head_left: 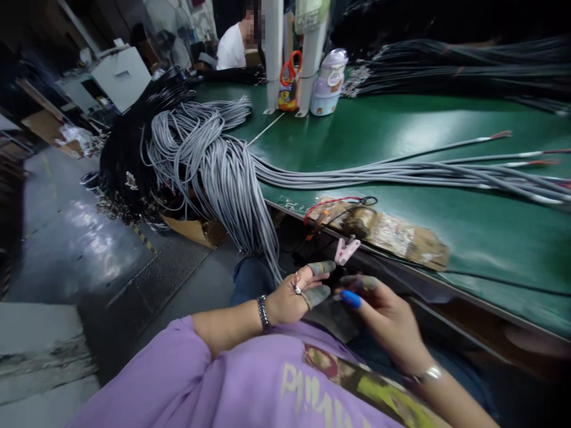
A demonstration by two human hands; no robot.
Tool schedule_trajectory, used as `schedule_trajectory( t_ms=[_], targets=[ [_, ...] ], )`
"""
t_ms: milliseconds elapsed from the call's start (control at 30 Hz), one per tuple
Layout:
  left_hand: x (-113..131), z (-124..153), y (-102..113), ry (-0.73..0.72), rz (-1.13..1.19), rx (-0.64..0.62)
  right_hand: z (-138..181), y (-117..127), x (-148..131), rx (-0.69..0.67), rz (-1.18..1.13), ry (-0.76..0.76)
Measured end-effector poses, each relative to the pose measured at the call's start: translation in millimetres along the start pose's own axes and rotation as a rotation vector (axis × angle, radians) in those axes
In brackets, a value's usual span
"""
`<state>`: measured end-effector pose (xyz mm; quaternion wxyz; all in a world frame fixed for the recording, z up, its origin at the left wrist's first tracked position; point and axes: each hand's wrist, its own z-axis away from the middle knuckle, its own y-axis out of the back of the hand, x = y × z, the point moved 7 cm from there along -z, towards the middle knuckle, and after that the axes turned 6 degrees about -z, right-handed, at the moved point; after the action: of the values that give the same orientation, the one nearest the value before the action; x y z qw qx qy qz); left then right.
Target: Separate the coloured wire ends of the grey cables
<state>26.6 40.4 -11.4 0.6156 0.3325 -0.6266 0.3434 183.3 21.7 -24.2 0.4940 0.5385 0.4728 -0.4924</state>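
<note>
My left hand (292, 297), with grey finger cots on the thumb and a finger, is closed around the end of a grey cable (273, 252). A small white and reddish wire end (296, 284) shows between its fingers. Just to the right, my right hand (386, 321) pinches with a blue cot on the thumb and a grey one on a finger. Something tiny and dark may be at those fingertips; I cannot make it out. A pink clip (347, 251) stands at the table edge above both hands. The grey cable bundle (209, 148) hangs over the table's corner.
On the green table (303, 139), grey cables with stripped ends (379, 176) run right. A taped wooden board (401, 238) with wires lies at the front edge. Orange-handled scissors (291, 68) and a lilac cup (329, 83) stand behind. A person (232, 47) sits farther back.
</note>
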Motion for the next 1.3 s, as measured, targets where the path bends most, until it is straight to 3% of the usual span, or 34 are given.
schedule_trajectory(
  t_ms=[100,167,400,533,633,733,1000,1167,1300],
  targets=[
    [-7.6,-2.3,-10.0,0.111,0.030,-0.117,-5.7,-21.7,1.8,-0.049,-0.120,-0.028],
    [-13.4,-2.7,-10.2,0.140,-0.014,-0.111,-8.4,-30.0,4.2,-0.085,-0.170,-0.066],
    [-39.8,-1.0,-4.5,0.293,-0.060,-0.022,-10.1,-24.7,14.8,0.019,-0.335,-0.212],
    [-43.3,-1.3,-8.5,0.397,0.048,-0.038,-12.3,-31.3,7.8,-0.111,-0.325,-0.271],
    [-40.5,-2.7,-11.8,0.415,0.128,-0.080,-16.4,-36.2,0.7,-0.216,-0.275,-0.284],
    [-40.4,-3.3,-9.2,0.424,0.157,-0.060,-21.3,-35.5,0.2,-0.207,-0.270,-0.265],
    [-41.2,-4.8,11.0,0.355,0.270,0.251,-11.3,-30.4,17.1,-0.048,-0.278,-0.224],
    [-42.0,-4.1,5.5,0.365,0.159,0.167,-14.9,-24.3,6.0,-0.052,-0.185,-0.141],
    [-42.3,-2.6,1.1,0.384,0.037,0.072,-19.8,-35.2,2.0,-0.189,-0.196,-0.162]
  ],
)
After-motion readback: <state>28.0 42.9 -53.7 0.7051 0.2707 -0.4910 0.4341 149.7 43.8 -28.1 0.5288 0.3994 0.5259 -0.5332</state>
